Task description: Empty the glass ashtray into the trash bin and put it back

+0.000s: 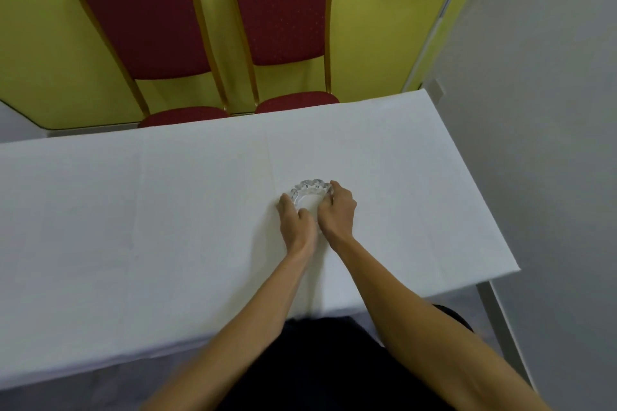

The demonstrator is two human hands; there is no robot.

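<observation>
Both hands close on the glass ashtray [311,196] resting on the white-clothed table [167,210], the left hand [295,218] and right hand [337,210] with fingers curled against opposite rims. No bin is in view, and whether this is pickup or return cannot be told; if pickup, a level lift comes next.
</observation>
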